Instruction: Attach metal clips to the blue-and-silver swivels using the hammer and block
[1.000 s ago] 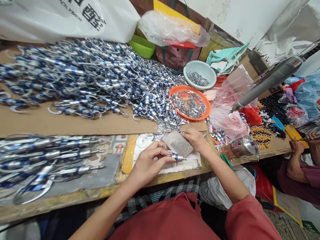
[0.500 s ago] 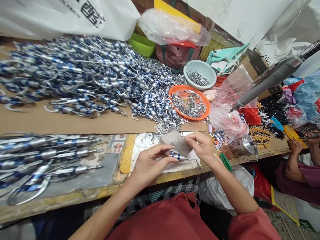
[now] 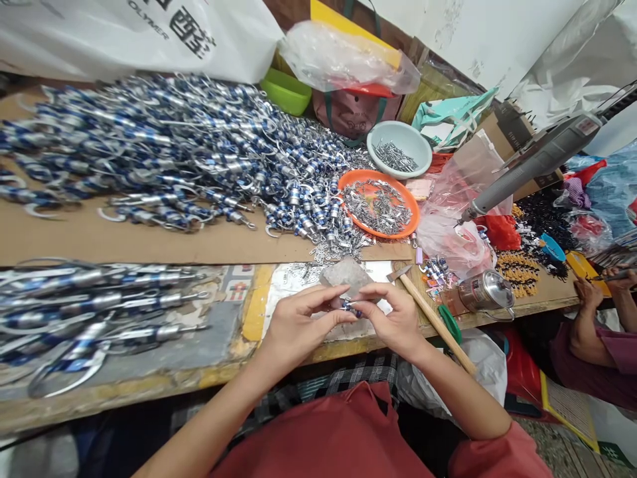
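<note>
Below frame centre, left hand [image 3: 297,324] and right hand [image 3: 399,324], nearly closed, pinch a blue-and-silver metal fitting [image 3: 352,309] lying between them.

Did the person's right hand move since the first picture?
Yes, the right hand has come toward the person: from the right side of the grey block to its near edge, at the blue-and-silver piece in the left hand.

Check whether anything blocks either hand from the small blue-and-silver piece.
Nothing visible does: the left hand and right hand both have fingertips at the blue-and-silver piece. The stone block lies just beyond, and the wooden-handled tool beside the right hand; neither comes between.
</note>
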{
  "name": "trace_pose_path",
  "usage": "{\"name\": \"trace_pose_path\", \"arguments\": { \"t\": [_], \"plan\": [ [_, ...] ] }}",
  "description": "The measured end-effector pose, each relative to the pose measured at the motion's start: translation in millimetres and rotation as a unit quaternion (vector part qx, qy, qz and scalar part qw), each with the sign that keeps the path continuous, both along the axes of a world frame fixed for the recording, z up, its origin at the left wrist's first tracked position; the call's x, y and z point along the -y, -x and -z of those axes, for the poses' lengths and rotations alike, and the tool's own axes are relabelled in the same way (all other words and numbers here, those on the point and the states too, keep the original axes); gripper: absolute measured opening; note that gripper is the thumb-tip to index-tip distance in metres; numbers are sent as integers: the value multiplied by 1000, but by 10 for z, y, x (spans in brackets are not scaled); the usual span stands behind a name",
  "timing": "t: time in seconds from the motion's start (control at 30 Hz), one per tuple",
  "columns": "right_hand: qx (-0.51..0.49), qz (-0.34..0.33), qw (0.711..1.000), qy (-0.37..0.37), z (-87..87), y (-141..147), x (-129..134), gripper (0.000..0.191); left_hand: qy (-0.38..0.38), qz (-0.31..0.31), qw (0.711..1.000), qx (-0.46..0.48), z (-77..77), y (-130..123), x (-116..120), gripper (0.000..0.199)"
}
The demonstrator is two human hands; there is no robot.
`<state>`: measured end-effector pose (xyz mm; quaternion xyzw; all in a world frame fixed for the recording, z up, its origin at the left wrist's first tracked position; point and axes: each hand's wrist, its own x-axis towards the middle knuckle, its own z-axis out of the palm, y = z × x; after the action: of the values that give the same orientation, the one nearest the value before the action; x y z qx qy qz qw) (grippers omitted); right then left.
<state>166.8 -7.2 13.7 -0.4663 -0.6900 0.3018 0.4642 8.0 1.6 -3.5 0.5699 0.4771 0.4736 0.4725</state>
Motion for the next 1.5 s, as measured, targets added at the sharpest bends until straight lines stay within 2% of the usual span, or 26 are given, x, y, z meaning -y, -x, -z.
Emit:
{"name": "trace_pose_path", "arguments": {
  "t": [0.17,0.27,0.33,0.43,0.53,0.6,0.73,0.8,0.9,1.03,1.1,1.17,1.23,1.3,1.4,1.5],
  "plan": [
    [11,-19,1000,-17,21,5,35,10,0,10,1000,14,-64,14,8,14],
    [64,-29,994,-85,29,-39,56,20,21,16,999,46,-94,34,8,6],
    [130,-39,975,-174,51,-84,62,25,35,21,997,66,-110,50,2,7],
    [217,-74,930,-286,91,-147,50,22,26,36,998,52,-142,63,-7,11],
    [243,-96,903,-342,102,-179,22,23,-5,30,1000,0,-184,59,-8,15],
    [238,-94,898,-358,94,-182,5,22,-22,20,999,-32,-209,57,-7,16],
    [199,-74,926,-313,94,-159,-7,23,-8,41,999,-31,-231,74,-10,18],
    [167,-62,947,-269,109,-133,0,20,43,64,997,-7,-225,82,-9,20],
    [121,-48,966,-222,128,-86,29,13,137,63,988,42,-191,75,10,24],
    [93,-46,980,-167,85,-73,56,11,203,53,972,104,-115,40,45,50],
    [109,-57,986,-113,47,-127,3,10,204,50,972,107,-86,26,47,61],
    [134,-39,987,-85,36,-220,-129,11,194,55,973,116,-73,18,35,70],
    [192,9,977,-90,72,-325,-323,16,187,71,971,133,-73,10,14,76],
    [314,35,946,-78,147,-405,-518,21,186,89,967,149,-73,0,-7,79],
    [489,-11,872,-36,260,-441,-695,29,187,95,968,139,-45,-15,-26,83],
    [546,-51,835,-44,315,-430,-728,34,190,98,972,103,15,-14,-33,87]
  ]
}}
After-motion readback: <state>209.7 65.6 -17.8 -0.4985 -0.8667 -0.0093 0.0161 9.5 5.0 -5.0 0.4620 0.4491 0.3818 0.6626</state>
